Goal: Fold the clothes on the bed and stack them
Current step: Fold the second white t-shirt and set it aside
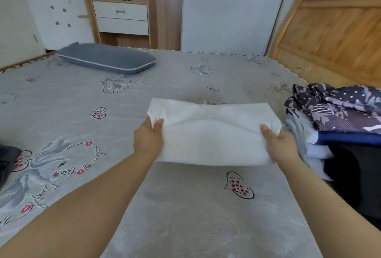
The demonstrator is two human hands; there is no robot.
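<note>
Far out to the left of the left hand (148, 138), at the frame edge, a dark garment (7, 160) lies crumpled on the bed (185, 206); it looks unfolded, so likely work remains there. Left hand grips the left end of a folded white garment (212, 131), thumb on top, fingers hidden beneath the cloth. The white piece hangs between the two hands, apparently lifted just clear of the bedsheet, though its near edge may be brushing it; cannot tell. It is already a compact rectangle of several layers, so its folding looks finished. Long axis runs left to right, from one hand to the other, roughly level; the short sides face the hands, one long edge faces the person and the other faces away toward the wardrobe. Right hand (280, 143) grips the right end the same way, thumb on top. Just beyond the right hand sits the stack of folded clothes (338, 129): whites, a blue layer, black below, a patterned navy piece on top. Judgement: most clothes are done; this piece needs placing on the stack.
</note>
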